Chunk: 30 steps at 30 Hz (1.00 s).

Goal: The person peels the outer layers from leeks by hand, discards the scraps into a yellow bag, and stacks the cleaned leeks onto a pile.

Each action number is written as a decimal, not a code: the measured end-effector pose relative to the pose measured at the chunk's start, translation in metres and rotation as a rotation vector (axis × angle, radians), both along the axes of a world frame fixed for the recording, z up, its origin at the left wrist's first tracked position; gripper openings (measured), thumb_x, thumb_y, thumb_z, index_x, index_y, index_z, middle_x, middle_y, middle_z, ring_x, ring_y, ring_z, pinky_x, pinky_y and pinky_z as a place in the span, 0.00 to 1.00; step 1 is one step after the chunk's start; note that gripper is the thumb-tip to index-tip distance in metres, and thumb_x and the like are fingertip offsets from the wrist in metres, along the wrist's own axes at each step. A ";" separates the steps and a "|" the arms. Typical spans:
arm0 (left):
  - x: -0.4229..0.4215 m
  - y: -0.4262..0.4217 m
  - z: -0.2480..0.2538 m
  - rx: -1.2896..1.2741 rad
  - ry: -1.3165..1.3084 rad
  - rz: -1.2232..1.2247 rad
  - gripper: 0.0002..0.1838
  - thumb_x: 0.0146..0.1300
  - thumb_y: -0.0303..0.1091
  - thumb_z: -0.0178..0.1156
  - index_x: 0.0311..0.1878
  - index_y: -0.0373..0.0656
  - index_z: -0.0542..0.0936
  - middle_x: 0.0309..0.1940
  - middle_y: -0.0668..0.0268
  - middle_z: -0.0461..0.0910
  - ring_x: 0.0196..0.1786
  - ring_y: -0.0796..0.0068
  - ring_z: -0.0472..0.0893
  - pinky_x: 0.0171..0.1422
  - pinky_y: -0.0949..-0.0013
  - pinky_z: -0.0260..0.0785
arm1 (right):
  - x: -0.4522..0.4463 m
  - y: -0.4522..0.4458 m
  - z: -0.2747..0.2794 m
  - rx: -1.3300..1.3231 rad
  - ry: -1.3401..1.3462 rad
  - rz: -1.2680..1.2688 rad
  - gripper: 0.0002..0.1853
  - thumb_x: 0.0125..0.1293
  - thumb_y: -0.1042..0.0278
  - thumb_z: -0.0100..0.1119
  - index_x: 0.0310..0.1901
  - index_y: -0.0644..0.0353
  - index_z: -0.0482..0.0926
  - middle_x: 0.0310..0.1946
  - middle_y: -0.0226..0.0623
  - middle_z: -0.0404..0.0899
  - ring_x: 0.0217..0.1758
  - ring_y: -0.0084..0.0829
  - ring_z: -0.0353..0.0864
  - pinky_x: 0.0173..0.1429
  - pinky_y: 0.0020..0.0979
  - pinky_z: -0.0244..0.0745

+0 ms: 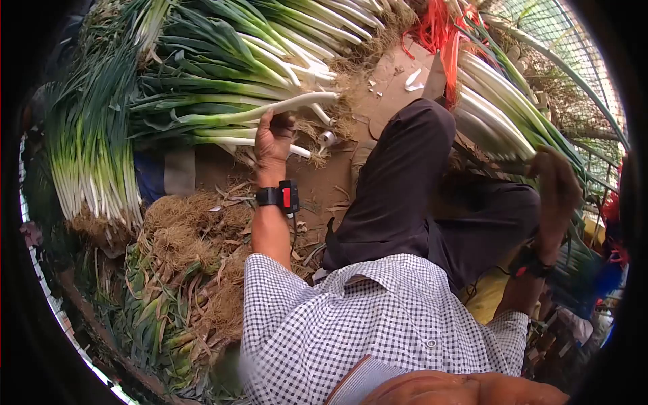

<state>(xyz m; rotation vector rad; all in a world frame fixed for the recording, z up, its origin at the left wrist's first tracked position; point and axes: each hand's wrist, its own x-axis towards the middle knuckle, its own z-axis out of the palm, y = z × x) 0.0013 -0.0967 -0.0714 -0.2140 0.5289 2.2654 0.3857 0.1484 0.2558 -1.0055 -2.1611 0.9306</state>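
Note:
My left hand is closed at the edge of a pile of leeks, its thumb and curled fingers against one thick leek. That leek's white stem points right toward its roots, while its green leaves lie to the left. Beneath the hand, another thin white leek stem sticks out. Over on the right, my right hand is smeared by motion, beside the lower end of a bundle of leeks. Its fingers cannot be made out.
More leeks are heaped at the upper left, and a bunch hangs roots down at far left. Trimmed roots and leaves form a heap below. Red plastic strips lie near the right bundle. Green netting stands behind.

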 end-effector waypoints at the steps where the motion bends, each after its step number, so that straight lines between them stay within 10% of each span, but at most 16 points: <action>1: 0.006 0.011 0.015 0.096 -0.006 0.033 0.08 0.66 0.30 0.63 0.46 0.39 0.82 0.40 0.58 0.86 0.43 0.64 0.84 0.46 0.60 0.77 | -0.034 0.000 -0.019 -0.193 -0.110 0.212 0.12 0.70 0.74 0.59 0.52 0.68 0.81 0.37 0.32 0.83 0.38 0.19 0.80 0.46 0.24 0.75; 5: 0.043 0.044 0.066 0.171 0.081 0.055 0.09 0.68 0.32 0.63 0.46 0.39 0.82 0.39 0.59 0.87 0.42 0.67 0.85 0.46 0.61 0.78 | -0.155 -0.044 -0.114 -0.694 0.023 0.499 0.33 0.68 0.62 0.67 0.68 0.67 0.66 0.57 0.41 0.77 0.44 0.26 0.82 0.47 0.26 0.79; 10: 0.094 0.056 0.066 0.042 0.091 -0.196 0.11 0.71 0.36 0.61 0.50 0.40 0.80 0.37 0.61 0.85 0.41 0.65 0.84 0.49 0.62 0.76 | -0.238 -0.057 -0.174 -0.849 0.490 0.315 0.18 0.73 0.61 0.60 0.56 0.66 0.76 0.47 0.41 0.82 0.36 0.24 0.80 0.40 0.25 0.78; 11: 0.101 0.046 0.065 -0.184 0.435 -0.164 0.17 0.68 0.39 0.64 0.54 0.39 0.78 0.41 0.59 0.83 0.44 0.63 0.83 0.52 0.60 0.75 | -0.235 -0.051 -0.181 0.049 0.479 0.613 0.11 0.74 0.66 0.57 0.52 0.63 0.78 0.45 0.39 0.83 0.37 0.21 0.77 0.42 0.24 0.75; 14: 0.103 0.014 0.098 -1.149 1.348 0.189 0.32 0.61 0.46 0.70 0.63 0.37 0.72 0.52 0.53 0.79 0.54 0.57 0.79 0.59 0.55 0.71 | -0.225 -0.034 -0.140 -0.673 0.473 0.651 0.08 0.73 0.69 0.55 0.49 0.61 0.79 0.46 0.39 0.83 0.40 0.21 0.76 0.44 0.24 0.73; 15: 0.090 0.004 0.101 -1.355 1.637 0.319 0.44 0.53 0.49 0.74 0.69 0.39 0.67 0.64 0.49 0.70 0.68 0.52 0.68 0.69 0.49 0.62 | -0.217 -0.027 -0.123 -0.451 0.441 0.796 0.09 0.72 0.78 0.50 0.48 0.64 0.80 0.48 0.42 0.78 0.39 0.28 0.78 0.41 0.28 0.75; 17: 0.062 -0.009 0.113 -1.488 1.815 0.270 0.50 0.50 0.49 0.76 0.73 0.41 0.61 0.67 0.49 0.66 0.72 0.50 0.63 0.74 0.47 0.54 | -0.204 -0.021 -0.093 -0.214 0.436 0.792 0.06 0.70 0.79 0.50 0.42 0.65 0.77 0.46 0.43 0.79 0.37 0.29 0.76 0.41 0.29 0.73; 20: 0.023 -0.013 0.112 -1.418 2.013 0.020 0.60 0.44 0.50 0.78 0.78 0.46 0.53 0.72 0.52 0.60 0.76 0.50 0.56 0.78 0.43 0.45 | -0.180 -0.005 -0.041 -0.668 0.664 0.847 0.07 0.62 0.77 0.54 0.43 0.59 0.74 0.42 0.44 0.79 0.35 0.28 0.72 0.39 0.29 0.68; 24: 0.025 0.018 0.116 -0.792 1.840 -0.208 0.45 0.46 0.44 0.78 0.67 0.45 0.68 0.56 0.51 0.76 0.60 0.51 0.76 0.64 0.54 0.69 | -0.153 0.034 -0.009 -0.505 0.735 0.913 0.10 0.62 0.66 0.57 0.44 0.58 0.74 0.38 0.40 0.78 0.35 0.29 0.74 0.46 0.32 0.72; 26: 0.051 0.036 0.132 -0.985 1.891 -0.064 0.31 0.49 0.39 0.75 0.56 0.42 0.73 0.43 0.53 0.79 0.47 0.51 0.80 0.52 0.56 0.74 | -0.142 0.034 0.007 -0.434 0.715 0.656 0.12 0.65 0.64 0.56 0.47 0.60 0.76 0.38 0.39 0.78 0.37 0.29 0.78 0.48 0.35 0.76; 28: 0.065 0.059 0.131 -1.167 1.899 0.164 0.29 0.49 0.39 0.75 0.53 0.41 0.74 0.40 0.53 0.78 0.45 0.50 0.80 0.52 0.54 0.73 | -0.144 0.020 0.008 0.463 -0.040 0.212 0.20 0.74 0.63 0.50 0.61 0.65 0.74 0.46 0.39 0.81 0.43 0.25 0.79 0.49 0.30 0.75; 30: 0.085 0.090 0.144 -1.266 1.906 0.348 0.30 0.50 0.40 0.74 0.53 0.41 0.73 0.40 0.53 0.78 0.45 0.51 0.79 0.53 0.52 0.72 | -0.166 -0.001 -0.047 -0.033 0.433 0.369 0.20 0.77 0.59 0.47 0.59 0.67 0.73 0.45 0.40 0.81 0.45 0.28 0.79 0.55 0.31 0.74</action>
